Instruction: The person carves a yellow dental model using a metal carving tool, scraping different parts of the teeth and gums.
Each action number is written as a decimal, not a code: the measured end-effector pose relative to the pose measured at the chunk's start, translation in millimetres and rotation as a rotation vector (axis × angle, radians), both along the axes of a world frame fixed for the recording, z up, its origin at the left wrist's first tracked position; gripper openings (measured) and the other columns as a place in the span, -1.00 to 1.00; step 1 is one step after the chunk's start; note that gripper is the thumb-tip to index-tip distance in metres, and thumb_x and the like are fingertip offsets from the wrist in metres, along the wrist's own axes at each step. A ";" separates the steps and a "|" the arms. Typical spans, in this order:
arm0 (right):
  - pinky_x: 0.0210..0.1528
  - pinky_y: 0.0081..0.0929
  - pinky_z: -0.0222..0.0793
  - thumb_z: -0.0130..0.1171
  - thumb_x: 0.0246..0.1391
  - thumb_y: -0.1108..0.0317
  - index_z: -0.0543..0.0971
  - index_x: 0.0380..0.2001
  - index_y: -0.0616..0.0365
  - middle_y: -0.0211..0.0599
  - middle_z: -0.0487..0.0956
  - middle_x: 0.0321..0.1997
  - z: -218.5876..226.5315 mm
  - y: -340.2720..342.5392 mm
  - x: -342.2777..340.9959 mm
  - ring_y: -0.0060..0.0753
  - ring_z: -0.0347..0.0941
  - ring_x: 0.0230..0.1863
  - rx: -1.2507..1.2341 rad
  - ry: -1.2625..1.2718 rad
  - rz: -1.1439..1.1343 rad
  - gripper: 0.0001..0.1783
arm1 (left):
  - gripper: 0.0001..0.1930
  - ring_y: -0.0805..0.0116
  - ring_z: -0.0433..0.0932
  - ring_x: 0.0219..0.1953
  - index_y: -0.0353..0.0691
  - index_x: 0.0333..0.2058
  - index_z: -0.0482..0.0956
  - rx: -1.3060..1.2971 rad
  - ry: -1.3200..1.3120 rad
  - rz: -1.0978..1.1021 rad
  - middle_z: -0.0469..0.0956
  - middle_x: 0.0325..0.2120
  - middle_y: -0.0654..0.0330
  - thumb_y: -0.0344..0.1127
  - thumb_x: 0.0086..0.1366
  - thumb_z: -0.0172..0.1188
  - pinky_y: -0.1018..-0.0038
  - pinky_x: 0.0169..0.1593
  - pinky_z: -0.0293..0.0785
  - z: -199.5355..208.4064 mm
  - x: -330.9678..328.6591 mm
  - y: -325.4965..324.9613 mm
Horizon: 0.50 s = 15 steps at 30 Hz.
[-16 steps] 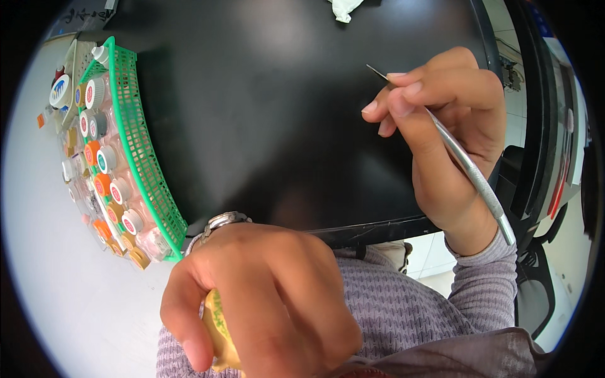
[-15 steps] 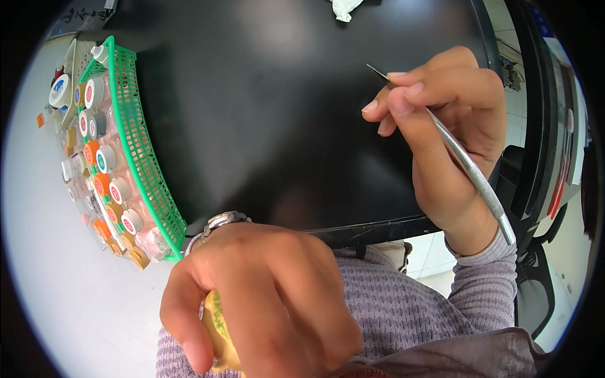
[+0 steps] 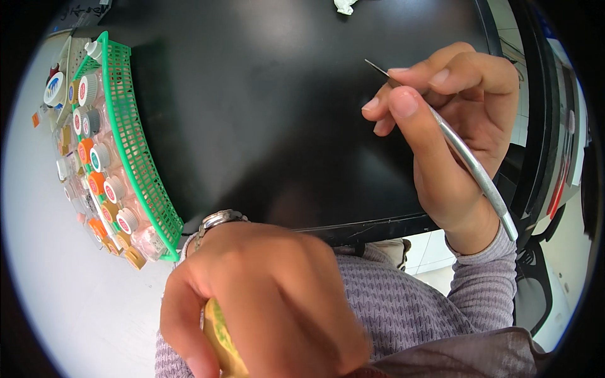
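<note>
My left hand [image 3: 265,290], with a wristwatch [image 3: 220,220] at its wrist, is at the bottom, closed around a yellowish piece with green marks [image 3: 222,337]. Most of that piece is hidden behind my fingers, so I cannot tell its kind. At the right, above the table's edge, my right hand [image 3: 454,120] pinches a slim silver craft knife [image 3: 476,170] between thumb and fingers. Its thin pointed blade sticks out to the upper left, away from the left hand; the knurled handle runs down across my palm to the wrist.
On the left stands a green plastic basket [image 3: 135,145] packed with small capped bottles [image 3: 101,157]. The black table [image 3: 252,113] fills the middle, its near edge before my lap. A crumpled white scrap [image 3: 345,6] lies at the far side. A dark chair [image 3: 534,283] is at the right.
The fingers of my right hand have shifted on the craft knife, one lifting further off it. My left hand has moved slightly, blurred at its edge. The whole view has shifted a little.
</note>
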State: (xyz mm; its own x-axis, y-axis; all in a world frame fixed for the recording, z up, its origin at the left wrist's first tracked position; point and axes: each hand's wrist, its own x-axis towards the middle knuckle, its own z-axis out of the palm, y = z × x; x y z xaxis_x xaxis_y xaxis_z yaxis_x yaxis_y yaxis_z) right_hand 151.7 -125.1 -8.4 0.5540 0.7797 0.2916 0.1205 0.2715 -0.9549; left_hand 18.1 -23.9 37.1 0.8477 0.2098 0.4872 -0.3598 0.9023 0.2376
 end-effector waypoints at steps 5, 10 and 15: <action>-0.46 -0.57 0.52 0.15 -0.01 0.67 0.31 -0.24 0.17 -0.16 0.47 -0.27 10.2 0.3 -5.0 -0.37 0.55 -0.43 0.118 -0.076 0.051 -0.68 | -0.81 0.14 0.51 -0.64 -0.17 -0.15 0.32 0.003 0.247 0.099 0.46 -0.41 0.01 -0.26 0.33 0.01 0.47 -0.68 0.32 -18.7 -6.0 23.3; -0.57 -0.61 0.50 0.35 -0.20 0.63 0.42 -0.27 0.28 -0.11 0.46 -0.32 35.2 -11.6 -11.3 -0.34 0.53 -0.51 0.260 -0.293 0.214 -0.61 | -0.65 0.33 0.36 -0.56 -0.21 -0.07 0.20 -0.011 0.511 0.266 0.32 -0.29 0.13 -0.05 0.37 -0.14 0.49 -0.60 0.35 -33.3 -3.6 23.7; -0.79 -0.61 0.16 0.43 -0.25 0.51 0.53 -0.39 0.24 -0.23 0.47 -0.50 53.4 -24.6 -48.3 -0.45 0.31 -0.73 0.262 -0.036 0.063 -0.69 | -0.63 0.30 0.36 -0.51 -0.21 -0.05 0.18 0.067 0.543 0.203 0.32 -0.28 0.12 -0.03 0.39 -0.23 0.47 -0.56 0.36 -40.4 0.2 22.8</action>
State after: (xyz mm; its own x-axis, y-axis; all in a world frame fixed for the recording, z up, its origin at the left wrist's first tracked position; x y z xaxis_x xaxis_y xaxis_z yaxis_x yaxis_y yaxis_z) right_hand 103.4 -149.7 45.1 0.4921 0.7080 0.5066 0.1282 0.5166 -0.8466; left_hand 18.3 -1.1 -3.3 0.9258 0.3779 0.0119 -0.3348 0.8047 0.4903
